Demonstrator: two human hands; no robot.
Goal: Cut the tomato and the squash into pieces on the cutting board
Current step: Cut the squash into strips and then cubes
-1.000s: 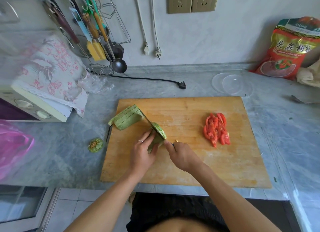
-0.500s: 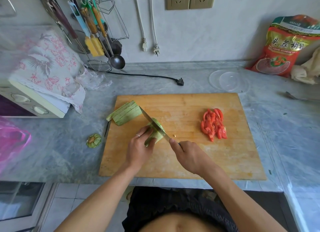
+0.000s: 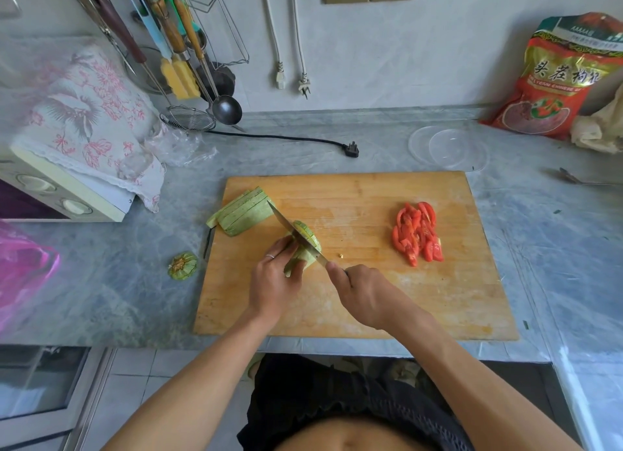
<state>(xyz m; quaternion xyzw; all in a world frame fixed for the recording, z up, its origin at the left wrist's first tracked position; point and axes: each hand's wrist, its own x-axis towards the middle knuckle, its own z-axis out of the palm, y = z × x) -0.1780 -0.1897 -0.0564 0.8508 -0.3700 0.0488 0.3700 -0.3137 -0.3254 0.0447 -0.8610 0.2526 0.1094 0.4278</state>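
The rectangular wooden cutting board (image 3: 354, 302) lies at centre frame on the grey marbled counter (image 3: 556, 248), its near edge close to the counter's front edge; bare wood lies open across the lower right of the board. The left hand (image 3: 273, 282), a ring on one finger, curls over the uncut pale green squash piece (image 3: 305, 245) at centre left of the board, fingers gripping it; the right hand (image 3: 362, 292) is closed round the handle of the steel knife (image 3: 293, 229), whose blade crosses the squash with its tip pointing to the upper left. The fanned stack of green squash slices (image 3: 242, 211) overhangs the board's upper left edge; the red tomato slices (image 3: 416, 233) sit heaped at the right of the board, well apart from the blade. The cut green stem end (image 3: 182, 266) rests on the counter just left of the board; a clear plastic lid (image 3: 448, 147) lies beyond the board's upper right corner.
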